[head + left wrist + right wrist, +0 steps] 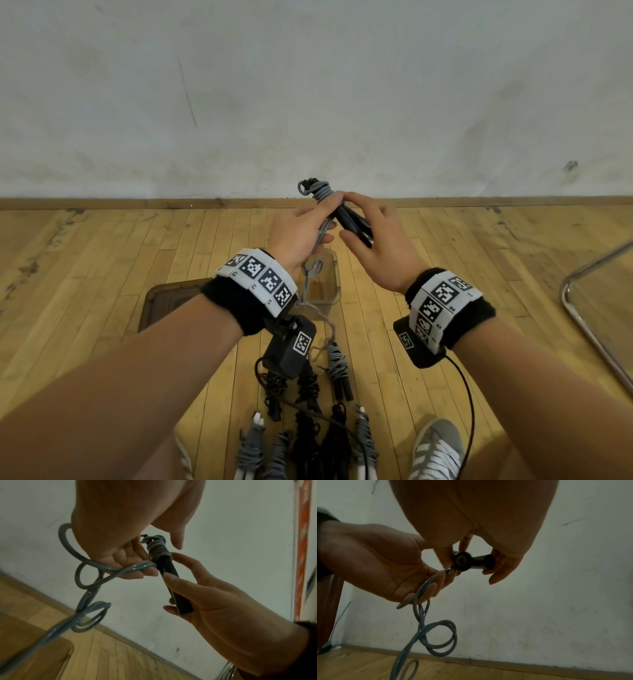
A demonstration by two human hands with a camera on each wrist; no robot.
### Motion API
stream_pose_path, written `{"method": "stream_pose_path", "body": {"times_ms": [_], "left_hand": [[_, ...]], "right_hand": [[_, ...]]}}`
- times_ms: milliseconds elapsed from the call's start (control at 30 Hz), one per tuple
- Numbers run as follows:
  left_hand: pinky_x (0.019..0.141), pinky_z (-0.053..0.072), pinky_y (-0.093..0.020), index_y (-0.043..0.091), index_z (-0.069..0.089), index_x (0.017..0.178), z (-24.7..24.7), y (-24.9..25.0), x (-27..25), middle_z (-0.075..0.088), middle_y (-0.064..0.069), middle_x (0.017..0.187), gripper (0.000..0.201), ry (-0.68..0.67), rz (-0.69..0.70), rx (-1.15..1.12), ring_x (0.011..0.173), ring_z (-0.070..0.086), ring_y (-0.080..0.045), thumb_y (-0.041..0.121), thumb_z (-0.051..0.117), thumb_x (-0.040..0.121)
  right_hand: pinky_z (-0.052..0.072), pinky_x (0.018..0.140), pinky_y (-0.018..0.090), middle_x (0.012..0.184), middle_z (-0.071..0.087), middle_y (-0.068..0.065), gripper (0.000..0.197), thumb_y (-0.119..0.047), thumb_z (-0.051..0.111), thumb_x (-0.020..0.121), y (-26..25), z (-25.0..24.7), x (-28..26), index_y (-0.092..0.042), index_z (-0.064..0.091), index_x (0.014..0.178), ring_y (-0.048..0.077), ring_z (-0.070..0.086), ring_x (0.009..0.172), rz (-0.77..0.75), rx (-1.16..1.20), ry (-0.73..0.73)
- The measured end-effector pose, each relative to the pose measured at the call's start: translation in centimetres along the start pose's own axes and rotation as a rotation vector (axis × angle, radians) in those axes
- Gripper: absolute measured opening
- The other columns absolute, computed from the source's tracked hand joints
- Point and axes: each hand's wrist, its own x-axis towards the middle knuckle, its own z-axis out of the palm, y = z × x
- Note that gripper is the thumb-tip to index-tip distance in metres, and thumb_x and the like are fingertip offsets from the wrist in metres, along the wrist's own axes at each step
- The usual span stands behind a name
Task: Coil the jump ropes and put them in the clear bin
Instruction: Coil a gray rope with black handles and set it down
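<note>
Held at chest height over the wooden floor (445,246), in front of a white wall (308,85): grey jump rope (120,568) with its two black handles (173,586) bunched side by side. Long axis of the handles tilted, wrapped end pointing up and away toward the wall, butt ends pointing down and back toward the right palm. Several tight grey turns (157,547) wound round the far end of the handles, just beyond both grips.

Right hand (380,246) curled round the handle bundle, thumb on one side, fingers on the other, butt ends poking out below the grip. Left hand (298,233) pinching the loose doubled cord between thumb and fingers just beside the handles, on the near side of the wraps. From that pinch, slack cord hanging down in small springy loops (436,638) toward the floor.

Directly below the grips, standing on the floor: clear bin (330,274), the hanging cord passing in front of it. Nearer the feet, a row of wound jump ropes (337,370), grey and black, lying on the boards. Off to the right, a chrome tube frame (582,329). Grey sneaker (438,448) at the bottom edge.
</note>
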Motion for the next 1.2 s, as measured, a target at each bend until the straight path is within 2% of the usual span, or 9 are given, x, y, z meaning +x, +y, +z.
{"method": "stream_pose_path", "body": {"times_ms": [100,200,333,500,633,733,867,967,1200], "left_hand": [[0.070,0.054,-0.025,0.019,0.076,0.098,0.1,0.0,-0.1,0.078,0.005,0.087,0.039,0.026,-0.014,-0.011,0.073,0.068,-0.010,0.055,0.076,0.085],[0.067,0.053,-0.023,0.019,0.077,0.096,0.0,0.3,-0.2,0.077,0.008,0.080,0.029,-0.022,0.013,-0.011,0.070,0.067,-0.008,0.047,0.075,0.089],[0.069,0.056,-0.024,0.018,0.078,0.105,-0.3,0.2,-0.1,0.079,0.000,0.092,0.026,-0.103,0.059,0.046,0.075,0.073,-0.007,0.040,0.073,0.093],[0.074,0.059,-0.029,0.019,0.074,0.108,-0.7,0.3,0.1,0.077,0.001,0.086,0.031,-0.193,0.137,0.242,0.075,0.074,-0.011,0.046,0.059,0.101],[0.079,0.054,-0.027,0.025,0.076,0.100,-1.1,0.8,0.2,0.076,0.005,0.077,0.030,-0.213,0.242,0.380,0.079,0.071,-0.007,0.046,0.054,0.103],[0.070,0.052,-0.025,0.017,0.077,0.104,-1.1,1.0,0.3,0.071,0.003,0.070,0.026,-0.257,0.251,0.374,0.070,0.066,-0.010,0.034,0.057,0.104],[0.068,0.050,-0.037,0.012,0.071,0.119,-0.9,0.4,0.1,0.064,0.001,0.073,0.024,-0.291,0.197,0.355,0.058,0.061,-0.010,0.025,0.064,0.101],[0.055,0.048,-0.024,0.012,0.069,0.121,-0.7,0.1,0.1,0.062,0.000,0.076,0.023,-0.281,0.176,0.338,0.050,0.057,-0.006,0.022,0.063,0.101],[0.059,0.050,-0.026,0.012,0.072,0.116,0.0,0.0,0.2,0.052,0.003,0.074,0.020,-0.204,0.086,0.119,0.047,0.045,-0.007,0.020,0.058,0.104]], "right_hand": [[0.051,0.079,0.028,0.106,0.054,-0.015,0.075,-0.035,0.078,0.087,-0.4,0.0,-0.2,-0.039,0.036,0.149,0.005,0.054,0.090,-0.012,0.114,-0.023],[0.058,0.067,0.027,0.100,0.065,-0.002,0.076,-0.039,0.080,0.085,-0.8,-0.4,-0.2,-0.037,0.036,0.148,0.015,0.067,0.077,0.133,0.286,-0.058],[0.064,0.077,0.042,0.114,0.070,-0.001,0.066,-0.035,0.072,0.093,-0.8,-1.1,-0.2,-0.031,0.040,0.150,0.016,0.076,0.079,0.165,0.278,-0.107],[0.060,0.071,0.022,0.119,0.071,-0.002,0.055,-0.018,0.069,0.096,-1.1,-1.8,-0.3,-0.025,0.048,0.146,0.008,0.075,0.080,0.110,0.257,-0.041],[0.062,0.079,0.033,0.120,0.069,-0.006,0.055,-0.018,0.069,0.095,-1.1,-2.0,0.1,-0.027,0.048,0.145,0.009,0.075,0.080,0.117,0.264,0.067],[0.062,0.078,0.034,0.115,0.069,-0.009,0.055,-0.019,0.069,0.096,-1.0,-2.2,0.2,-0.026,0.047,0.146,0.007,0.075,0.079,0.145,0.243,0.114],[0.061,0.081,0.030,0.113,0.068,-0.013,0.056,-0.025,0.069,0.095,-0.5,-2.6,0.1,-0.032,0.046,0.145,0.004,0.073,0.085,0.166,0.125,0.138],[0.057,0.083,0.027,0.116,0.070,-0.011,0.058,-0.030,0.071,0.094,-0.4,-2.6,-0.1,-0.035,0.046,0.145,0.005,0.071,0.094,0.154,0.041,0.143],[0.036,0.052,0.016,0.093,0.058,-0.016,0.055,-0.033,0.066,0.097,-0.4,-2.5,0.0,-0.036,0.040,0.146,-0.001,0.052,0.064,0.128,-0.227,0.135]]}}
